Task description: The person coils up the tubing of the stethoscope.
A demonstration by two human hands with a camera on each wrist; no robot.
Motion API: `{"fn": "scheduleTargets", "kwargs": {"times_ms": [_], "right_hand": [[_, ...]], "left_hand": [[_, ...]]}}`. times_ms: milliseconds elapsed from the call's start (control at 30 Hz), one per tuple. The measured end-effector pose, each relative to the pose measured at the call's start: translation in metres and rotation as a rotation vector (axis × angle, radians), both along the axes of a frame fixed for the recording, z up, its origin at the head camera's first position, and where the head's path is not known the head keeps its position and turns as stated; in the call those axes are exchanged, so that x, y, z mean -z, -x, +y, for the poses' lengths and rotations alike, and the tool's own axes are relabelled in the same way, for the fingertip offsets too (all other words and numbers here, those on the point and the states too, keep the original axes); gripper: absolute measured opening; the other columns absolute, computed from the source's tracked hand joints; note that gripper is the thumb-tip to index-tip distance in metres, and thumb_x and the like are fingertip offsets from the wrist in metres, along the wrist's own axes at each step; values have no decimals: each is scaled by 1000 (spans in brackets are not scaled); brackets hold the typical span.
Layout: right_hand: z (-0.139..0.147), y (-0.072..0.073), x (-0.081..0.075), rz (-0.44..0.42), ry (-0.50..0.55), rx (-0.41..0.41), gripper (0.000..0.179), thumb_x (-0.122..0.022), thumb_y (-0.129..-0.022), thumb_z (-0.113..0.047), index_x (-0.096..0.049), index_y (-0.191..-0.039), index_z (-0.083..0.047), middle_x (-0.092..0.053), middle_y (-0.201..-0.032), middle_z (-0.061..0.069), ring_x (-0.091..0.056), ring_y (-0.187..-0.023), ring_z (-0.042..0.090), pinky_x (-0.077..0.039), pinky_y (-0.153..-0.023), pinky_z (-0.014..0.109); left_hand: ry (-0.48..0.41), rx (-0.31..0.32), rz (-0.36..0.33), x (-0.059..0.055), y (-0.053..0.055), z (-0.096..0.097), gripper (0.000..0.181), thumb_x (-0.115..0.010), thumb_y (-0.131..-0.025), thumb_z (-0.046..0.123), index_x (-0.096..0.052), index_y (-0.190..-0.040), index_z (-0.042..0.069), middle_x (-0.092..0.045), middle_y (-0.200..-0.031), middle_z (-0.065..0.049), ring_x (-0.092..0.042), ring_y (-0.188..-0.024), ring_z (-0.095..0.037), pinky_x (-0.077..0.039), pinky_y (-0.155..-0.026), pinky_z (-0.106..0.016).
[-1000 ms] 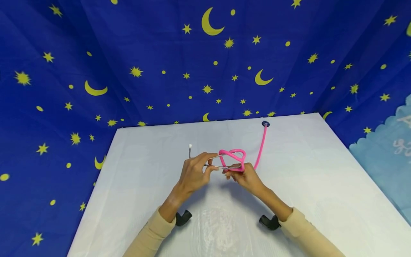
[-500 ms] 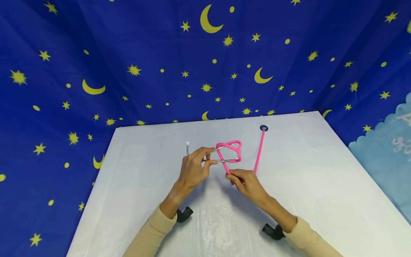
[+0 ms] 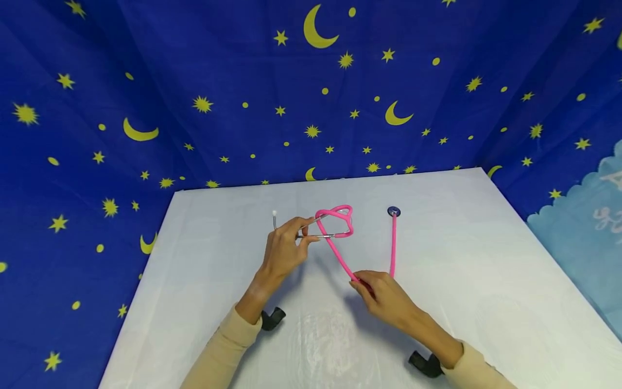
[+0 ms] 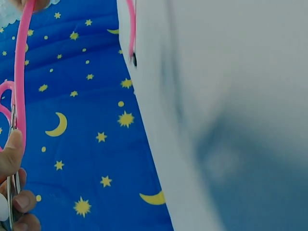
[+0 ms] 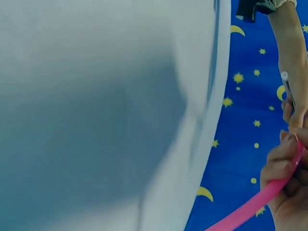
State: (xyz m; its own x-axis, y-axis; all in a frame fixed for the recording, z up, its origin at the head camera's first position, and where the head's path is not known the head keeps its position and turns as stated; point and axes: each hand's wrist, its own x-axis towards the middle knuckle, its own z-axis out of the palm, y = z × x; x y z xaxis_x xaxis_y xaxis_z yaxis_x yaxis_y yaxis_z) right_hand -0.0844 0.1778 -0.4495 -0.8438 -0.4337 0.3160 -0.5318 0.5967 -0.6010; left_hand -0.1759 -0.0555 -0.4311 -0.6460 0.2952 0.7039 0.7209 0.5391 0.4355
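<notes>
A pink stethoscope (image 3: 342,261) is held between both hands near the centre of the head frame, above a white table (image 3: 218,259). Its metal ear tubes (image 3: 324,235) are pinched between the thumb and fingers of the left hand (image 3: 283,249), left of centre, and a white ear tip (image 3: 274,213) is seen upright just beyond that hand. The pink tubing (image 3: 393,246) is looped around the metal tubes at the middle of the frame, and its length is run slantwise down to the right hand (image 3: 386,297), by which it is gripped between thumb and fingertips, lower right of centre. From there the tubing is led upward to a dark round disc (image 3: 394,211), right of centre; whether the table is touched by the disc cannot be told. Black wrist pieces (image 3: 273,319) are worn beneath both wrists, and beige sleeves (image 3: 225,340) are seen at the bottom. The upper frame is filled by a blue cloth (image 3: 272,65) printed with yellow moons and stars, with a pale blue scalloped panel (image 3: 578,237) shown at the right edge.
</notes>
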Motion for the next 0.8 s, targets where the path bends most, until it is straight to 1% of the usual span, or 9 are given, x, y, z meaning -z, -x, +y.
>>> {"fn": "scheduleTargets", "kwargs": {"times_ms": [100, 200, 300, 333, 400, 467, 533, 700, 800], "right_hand": [[5, -3, -2, 52, -72, -5, 6, -65, -91, -5, -67, -85, -5, -50, -64, -11, -39, -56, -4, -37, -48, 14], [8, -6, -5, 158, -186, -10, 4, -66, -89, -5, -68, -92, -3, -60, -71, -7, -46, -59, -2, -42, -51, 15], [9, -7, -11, 307, -302, 14, 5, -60, -90, -7, -64, -89, -4, -57, -66, -7, -43, -53, -1, -38, -46, 15], [9, -8, -14, 358, -330, 28, 9, -56, -92, -9, -62, -87, -5, -52, -62, -8, -41, -50, 0, -34, -44, 15], [10, -8, -19, 451, -367, 56, 22, -46, -99, -15, -59, -83, -7, -43, -56, -8, -32, -46, 0, -26, -41, 15], [11, -7, -24, 523, -378, 66, 35, -34, -103, -20, -56, -80, -8, -38, -54, -9, -28, -45, 0, -22, -40, 16], [11, -6, -30, 580, -382, 48, 44, -25, -105, -24, -56, -78, -8, -37, -54, -9, -26, -45, 0, -21, -39, 16], [10, 3, -46, 703, -382, -28, 41, -26, -104, -19, -55, -77, -8, -39, -54, -7, -24, -45, 3, -21, -41, 16], [11, 8, -55, 757, -387, -58, 40, -27, -102, -16, -56, -77, -8, -42, -55, -6, -27, -44, 5, -22, -41, 16]], "left_hand": [[-14, -22, -8, -1, 2, -3, 36, -84, -75, 11, -70, -106, 1, -58, -73, -2, -60, -62, -20, -56, -59, -33], [12, -42, -11, 0, 3, -3, 35, -83, -76, 14, -70, -106, 2, -59, -74, -2, -54, -58, -17, -51, -53, -29], [27, -70, -19, 1, 3, -2, 31, -82, -77, 15, -70, -103, 2, -62, -77, -3, -49, -56, -14, -43, -48, -26], [31, -76, -24, 1, 3, -1, 30, -82, -78, 15, -70, -102, 2, -63, -77, -3, -47, -56, -14, -42, -47, -26], [46, -85, -40, 1, 4, 1, 29, -81, -79, 14, -70, -103, 2, -63, -77, -3, -50, -58, -13, -44, -48, -27], [70, -83, -62, 1, 4, 2, 30, -80, -80, 15, -71, -106, 3, -63, -77, -2, -53, -60, -14, -47, -50, -28], [100, -82, -86, 0, 4, 3, 29, -79, -82, 16, -71, -108, 4, -64, -77, -2, -57, -64, -14, -51, -54, -30], [164, -118, -106, 0, 1, 1, 21, -78, -81, 16, -73, -101, 8, -70, -78, -3, -62, -68, -16, -53, -57, -32], [184, -109, -105, 1, 1, 2, 19, -78, -80, 16, -74, -97, 9, -71, -79, -4, -63, -68, -16, -53, -58, -32]]}}
